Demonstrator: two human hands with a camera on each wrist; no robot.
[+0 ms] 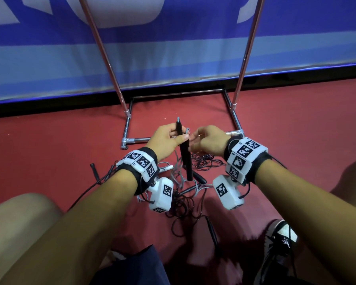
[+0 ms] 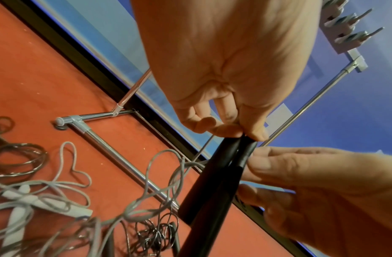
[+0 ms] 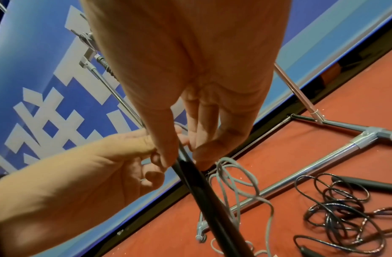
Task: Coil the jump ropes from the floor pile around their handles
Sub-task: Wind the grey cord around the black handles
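Two black handles (image 1: 185, 159) of one jump rope stand side by side, nearly upright, above the floor pile. My left hand (image 1: 179, 136) pinches them near their top ends (image 2: 234, 132). My right hand (image 1: 193, 138) meets them from the right, thumb and fingers closing on the same upper part (image 3: 182, 156). The handles (image 2: 212, 182) slant down towards me. Their grey rope (image 3: 241, 173) hangs off the top in loose loops and trails to the red floor (image 2: 160, 156). The handles' lower ends hang free.
A tangled pile of ropes (image 1: 185, 194) lies under my hands: a black rope (image 3: 336, 200), pale grey handles (image 2: 19, 196), black handles (image 1: 212, 231). A chrome rack base (image 1: 136, 139) and its poles (image 1: 103, 50) stand before a blue banner (image 1: 173, 58). My shoe (image 1: 280, 237) sits right.
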